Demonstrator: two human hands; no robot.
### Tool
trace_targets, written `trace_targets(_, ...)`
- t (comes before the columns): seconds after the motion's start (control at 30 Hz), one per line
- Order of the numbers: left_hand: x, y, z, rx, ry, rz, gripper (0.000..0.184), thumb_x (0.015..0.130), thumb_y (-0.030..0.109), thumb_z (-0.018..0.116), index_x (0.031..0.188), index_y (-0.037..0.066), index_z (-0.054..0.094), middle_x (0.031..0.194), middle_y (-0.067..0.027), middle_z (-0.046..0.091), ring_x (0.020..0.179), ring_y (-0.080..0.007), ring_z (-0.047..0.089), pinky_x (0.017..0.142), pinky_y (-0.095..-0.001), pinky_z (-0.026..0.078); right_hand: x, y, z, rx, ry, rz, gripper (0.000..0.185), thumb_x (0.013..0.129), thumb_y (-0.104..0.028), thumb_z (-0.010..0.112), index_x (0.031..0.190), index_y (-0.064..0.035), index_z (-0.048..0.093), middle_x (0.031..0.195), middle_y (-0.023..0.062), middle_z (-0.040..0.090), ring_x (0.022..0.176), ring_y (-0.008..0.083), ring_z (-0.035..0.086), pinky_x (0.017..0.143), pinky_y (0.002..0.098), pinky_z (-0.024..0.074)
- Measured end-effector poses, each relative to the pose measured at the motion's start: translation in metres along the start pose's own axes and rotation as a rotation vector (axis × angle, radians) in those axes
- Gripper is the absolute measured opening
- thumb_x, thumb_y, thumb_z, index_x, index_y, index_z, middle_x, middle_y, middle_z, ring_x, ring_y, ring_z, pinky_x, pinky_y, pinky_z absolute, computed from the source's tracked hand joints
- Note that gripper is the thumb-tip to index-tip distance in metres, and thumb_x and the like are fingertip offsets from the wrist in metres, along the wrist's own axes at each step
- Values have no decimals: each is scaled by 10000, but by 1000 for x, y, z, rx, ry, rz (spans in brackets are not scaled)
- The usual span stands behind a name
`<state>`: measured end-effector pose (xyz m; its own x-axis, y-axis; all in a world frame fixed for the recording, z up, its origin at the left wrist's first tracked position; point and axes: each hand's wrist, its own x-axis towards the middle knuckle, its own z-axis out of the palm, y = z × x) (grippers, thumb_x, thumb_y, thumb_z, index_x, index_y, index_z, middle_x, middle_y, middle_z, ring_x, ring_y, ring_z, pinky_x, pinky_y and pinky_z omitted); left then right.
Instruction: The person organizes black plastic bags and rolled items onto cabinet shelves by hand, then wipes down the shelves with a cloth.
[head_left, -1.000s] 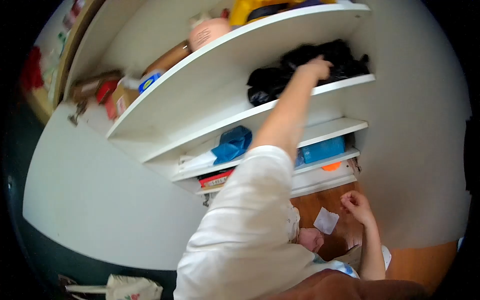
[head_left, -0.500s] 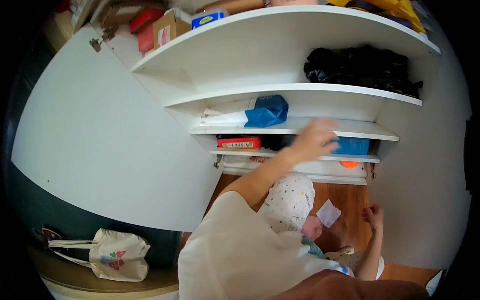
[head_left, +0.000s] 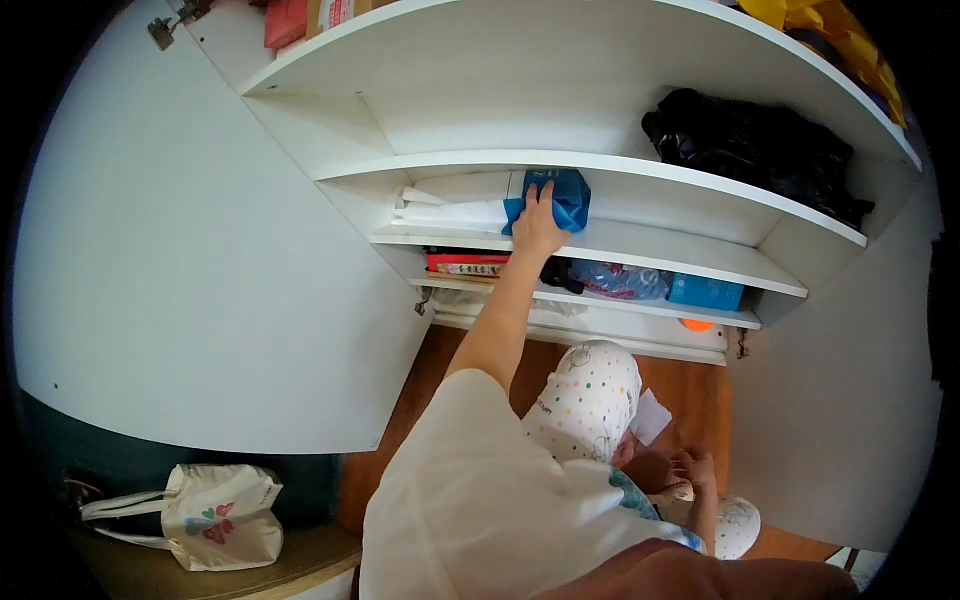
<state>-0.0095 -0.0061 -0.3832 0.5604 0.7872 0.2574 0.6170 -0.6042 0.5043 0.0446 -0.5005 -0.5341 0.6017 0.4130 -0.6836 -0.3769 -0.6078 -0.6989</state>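
a blue-and-white bag [head_left: 497, 213] is laid along a shelf [head_left: 660, 242], with open room to its right. its blue end is touched, behind the front edge [head_left: 660, 262], by the left hand [head_left: 540, 231], fingers apart; whether it is pinched, or the right hand [head_left: 697, 470] closed, cannot be told.

Packet [head_left: 488, 205] on a cabinet shelf [head_left: 680, 247], under the left hand [head_left: 540, 232].
From the packet: bundle [head_left: 755, 145] one shelf up, rightward; box [head_left: 468, 265], plastic bag [head_left: 620, 281], carton [head_left: 706, 291] one shelf down, left to right; door [head_left: 200, 270] leftward; tote bag [head_left: 222, 520] lower left; paper [head_left: 651, 416] on floor [head_left: 697, 400], lower right.
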Motion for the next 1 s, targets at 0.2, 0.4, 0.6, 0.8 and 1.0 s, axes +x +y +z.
trace_targets(0.2, 29, -3, 2, 457, -144, 71, 672, 616, 158, 685, 1241, 167, 436, 1204, -87, 478, 1103, -303, 452, 912, -467, 379, 6, 23, -7, -20, 19, -80, 228, 830, -152, 563, 952, 39, 554, 773, 113, 624, 651, 178, 618, 520, 271, 509)
trace_targets(0.4, 42, -29, -3, 473, -146, 270, 370, 703, 202, 657, 1047, 145, 535, 1045, -58, 595, 1028, -256, 515, 868, -508, 353, 35, 60, -16, -219, 63, -172, 235, 827, -162, 568, 943, 43, 568, 764, 110, 627, 626, 181, 614, 509, 269, 497)
trace_targets(0.6, 18, -35, -48, 173, -153, 359, 253, 766, 186, 612, 992, 120, 518, 891, -115, 611, 844, -310, 574, 724, -423, 439, 46, 74, -12, -386, 43, -316, 214, 829, -165, 566, 927, 23, 589, 716, 99, 622, 574, 170, 596, 474, 268, 468)
trace_targets(0.8, -52, 31, -115, -92, -299, 529, 183, 781, 146, 604, 937, 91, 526, 855, -130, 604, 830, -307, 581, 692, -388, 446, 26, 30, 0, -126, -57, -229, 256, 839, -251, 588, 923, -10, 577, 723, 70, 613, 584, 153, 585, 469, 254, 454)
trace_targets(1.0, -95, 80, -91, -170, -378, 780, 209, 743, 120, 622, 936, 84, 551, 844, -139, 598, 808, -322, 582, 692, -405, 458, 19, -120, 11, 519, -71, -409, 509, 827, -477, 545, 1110, -57, 501, 944, 84, 592, 743, 176, 592, 616, 308, 482)
